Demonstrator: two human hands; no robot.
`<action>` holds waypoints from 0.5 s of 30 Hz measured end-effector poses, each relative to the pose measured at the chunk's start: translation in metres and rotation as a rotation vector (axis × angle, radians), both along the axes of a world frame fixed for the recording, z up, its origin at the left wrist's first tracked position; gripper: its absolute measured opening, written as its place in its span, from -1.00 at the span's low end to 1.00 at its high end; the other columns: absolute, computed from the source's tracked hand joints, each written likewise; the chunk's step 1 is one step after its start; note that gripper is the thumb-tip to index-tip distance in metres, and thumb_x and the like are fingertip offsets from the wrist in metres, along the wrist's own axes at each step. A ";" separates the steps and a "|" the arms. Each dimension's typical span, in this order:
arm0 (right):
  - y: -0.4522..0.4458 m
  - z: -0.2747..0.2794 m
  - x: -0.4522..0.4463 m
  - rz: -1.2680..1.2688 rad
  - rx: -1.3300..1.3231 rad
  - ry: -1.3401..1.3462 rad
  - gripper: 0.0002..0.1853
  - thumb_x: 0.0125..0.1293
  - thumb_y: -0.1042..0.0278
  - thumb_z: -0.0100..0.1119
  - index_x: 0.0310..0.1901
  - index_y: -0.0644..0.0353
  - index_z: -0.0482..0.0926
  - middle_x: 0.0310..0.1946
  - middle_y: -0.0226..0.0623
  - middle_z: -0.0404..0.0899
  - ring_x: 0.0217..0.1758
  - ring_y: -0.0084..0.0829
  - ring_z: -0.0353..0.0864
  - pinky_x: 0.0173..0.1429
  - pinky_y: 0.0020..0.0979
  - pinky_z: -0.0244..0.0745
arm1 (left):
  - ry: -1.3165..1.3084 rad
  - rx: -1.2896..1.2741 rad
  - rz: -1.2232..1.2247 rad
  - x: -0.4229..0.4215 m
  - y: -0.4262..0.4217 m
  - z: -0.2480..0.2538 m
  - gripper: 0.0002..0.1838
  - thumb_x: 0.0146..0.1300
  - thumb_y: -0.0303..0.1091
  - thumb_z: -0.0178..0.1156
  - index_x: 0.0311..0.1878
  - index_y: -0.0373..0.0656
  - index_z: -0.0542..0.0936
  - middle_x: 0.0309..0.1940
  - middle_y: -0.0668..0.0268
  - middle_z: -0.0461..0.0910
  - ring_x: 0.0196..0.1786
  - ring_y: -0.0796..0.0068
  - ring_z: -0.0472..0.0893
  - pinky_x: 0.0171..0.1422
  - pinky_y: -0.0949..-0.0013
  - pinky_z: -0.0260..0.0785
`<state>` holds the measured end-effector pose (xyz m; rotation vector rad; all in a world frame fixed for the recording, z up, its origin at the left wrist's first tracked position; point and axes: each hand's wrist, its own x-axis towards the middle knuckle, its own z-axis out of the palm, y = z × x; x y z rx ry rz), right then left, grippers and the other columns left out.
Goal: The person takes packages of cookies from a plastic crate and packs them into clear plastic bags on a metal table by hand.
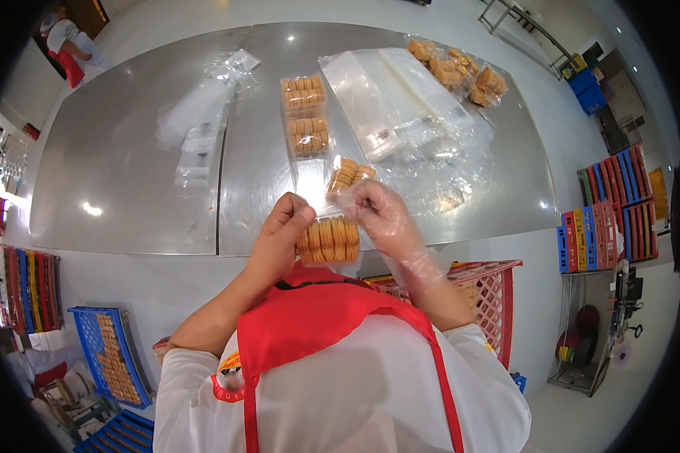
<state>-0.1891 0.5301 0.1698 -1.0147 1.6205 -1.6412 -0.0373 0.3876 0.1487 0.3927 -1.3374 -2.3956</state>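
A clear plastic bag of round golden biscuits (329, 241) hangs between my hands at the table's near edge, the biscuits standing in rows. My left hand (278, 235) is bare and pinches the bag's upper left corner. In a clear plastic glove, my right hand (385, 219) is closed on the bag's upper right side; its fingertips partly cover the plastic. Just beyond my hands lies another packet of biscuits (344, 174), tilted. Farther up, two biscuit packs (304, 92) (308, 136) lie in line.
On the steel table (128, 204) are a stack of clear bags (393, 98), loose small bags (196, 151) and several filled packets (461, 68). A red crate (499, 302) stands below right, a blue crate of biscuits (109, 355) below left. Another person (72, 45) stands far left.
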 end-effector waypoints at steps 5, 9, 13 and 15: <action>-0.011 0.010 0.016 -0.104 -0.088 -0.079 -0.91 0.39 0.39 0.22 -0.27 0.18 0.54 -0.27 -0.46 0.48 -0.17 -0.55 0.43 -0.01 -0.49 0.37 | -0.027 -0.123 0.096 -0.002 0.004 -0.005 -0.83 0.50 -0.26 0.12 -0.20 -0.12 0.44 -0.33 0.48 0.40 -0.24 0.75 0.32 -0.14 0.56 0.24; -0.006 0.007 0.025 -0.030 0.105 -0.395 -0.83 0.45 0.29 0.18 -0.17 0.22 0.57 -0.26 -0.40 0.51 -0.13 -0.55 0.49 0.00 -0.52 0.39 | -0.132 -0.021 0.025 0.003 0.004 -0.007 -0.82 0.49 -0.26 0.14 -0.20 -0.13 0.43 -0.34 0.47 0.40 -0.26 0.72 0.34 -0.13 0.55 0.26; -0.002 0.013 0.034 -0.042 0.212 -0.540 -0.74 0.46 0.22 0.20 -0.07 0.29 0.58 -0.20 -0.33 0.56 -0.06 -0.54 0.53 0.07 -0.47 0.44 | -0.242 -0.138 -0.075 0.014 -0.005 -0.017 -0.83 0.48 -0.25 0.14 -0.17 -0.12 0.44 -0.34 0.47 0.42 -0.25 0.68 0.39 -0.13 0.53 0.29; 0.000 0.005 0.032 -0.015 0.193 -0.563 -0.72 0.47 0.22 0.20 -0.07 0.32 0.58 -0.18 -0.32 0.58 -0.07 -0.53 0.54 0.07 -0.43 0.46 | -0.252 -0.242 -0.122 0.019 -0.007 -0.020 -0.81 0.49 -0.23 0.13 -0.18 -0.12 0.44 -0.35 0.48 0.41 -0.27 0.70 0.37 -0.18 0.54 0.25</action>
